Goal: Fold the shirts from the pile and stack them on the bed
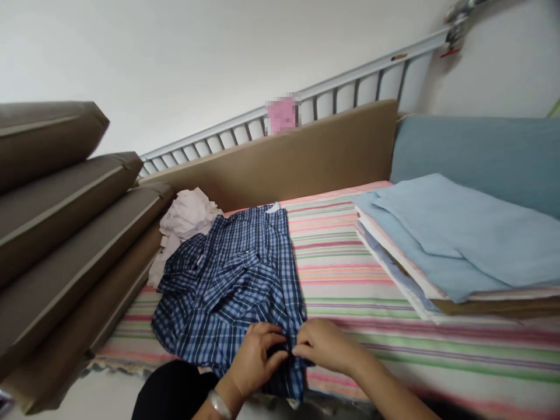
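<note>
A blue plaid shirt (245, 280) lies spread on the striped bed cover, its collar end away from me and its near end hanging at the bed's front edge. My left hand (258, 353), with a silver bangle on the wrist, has its thumb and fingers curled on the near right part of the shirt. Close beside it, my right hand (321, 347) pinches the shirt's right edge. The fingertips of both hands almost meet on the cloth.
Folded clothes (472, 233), light blue on top, are stacked at the right. A crumpled pale garment (188, 219) lies behind the shirt. Brown cushions (79, 216) rise at the left. A brown board (306, 154) and a white radiator (367, 90) stand along the wall.
</note>
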`<state>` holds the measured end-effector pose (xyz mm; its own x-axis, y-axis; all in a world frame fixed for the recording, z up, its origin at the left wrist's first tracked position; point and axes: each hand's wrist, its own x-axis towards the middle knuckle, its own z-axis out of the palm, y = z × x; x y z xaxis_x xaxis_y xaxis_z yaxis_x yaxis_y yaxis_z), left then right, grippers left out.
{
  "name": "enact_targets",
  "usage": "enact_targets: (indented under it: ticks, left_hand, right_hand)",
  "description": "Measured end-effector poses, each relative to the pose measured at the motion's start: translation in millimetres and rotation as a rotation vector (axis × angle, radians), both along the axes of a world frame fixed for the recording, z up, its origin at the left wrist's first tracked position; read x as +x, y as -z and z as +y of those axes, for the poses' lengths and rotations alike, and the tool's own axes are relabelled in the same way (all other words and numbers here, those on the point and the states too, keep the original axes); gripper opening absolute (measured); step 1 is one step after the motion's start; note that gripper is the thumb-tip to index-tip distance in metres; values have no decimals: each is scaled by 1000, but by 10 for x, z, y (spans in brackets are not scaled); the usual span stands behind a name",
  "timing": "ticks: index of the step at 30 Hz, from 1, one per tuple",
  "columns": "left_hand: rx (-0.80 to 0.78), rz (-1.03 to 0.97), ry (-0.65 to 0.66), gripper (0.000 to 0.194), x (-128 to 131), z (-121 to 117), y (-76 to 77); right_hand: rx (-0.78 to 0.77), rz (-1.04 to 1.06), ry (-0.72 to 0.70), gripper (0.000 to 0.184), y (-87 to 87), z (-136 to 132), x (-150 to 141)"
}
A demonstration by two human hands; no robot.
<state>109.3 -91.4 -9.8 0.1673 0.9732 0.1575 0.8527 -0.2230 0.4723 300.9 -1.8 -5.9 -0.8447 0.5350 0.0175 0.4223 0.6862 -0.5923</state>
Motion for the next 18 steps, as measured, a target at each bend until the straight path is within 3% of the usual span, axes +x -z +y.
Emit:
enact_targets:
  ticks: [5, 8, 10, 12, 15, 18]
  left_hand:
    - [177, 54, -267, 22, -499, 348, -272]
    - [153, 96, -433, 32, -684, 716, -339]
    - [106, 56, -532, 33, -768, 945, -325]
    - [78, -6, -613, 22, -908, 1110, -301]
    - [77, -163, -738, 8, -1333, 1150, -340]
    - [143, -402, -917, 12, -1904, 894, -482]
  right_hand:
    - [-102, 143, 116, 32, -95, 45, -36]
    - [-236, 297, 156, 25, -175, 34, -163]
    - [-328, 311, 146, 22, -118, 37, -268]
    - [-414, 241, 143, 23, 21, 58, -351]
    - [-510, 170, 159, 25, 253, 101, -409]
    - [-520, 168, 159, 27, 347, 125, -413]
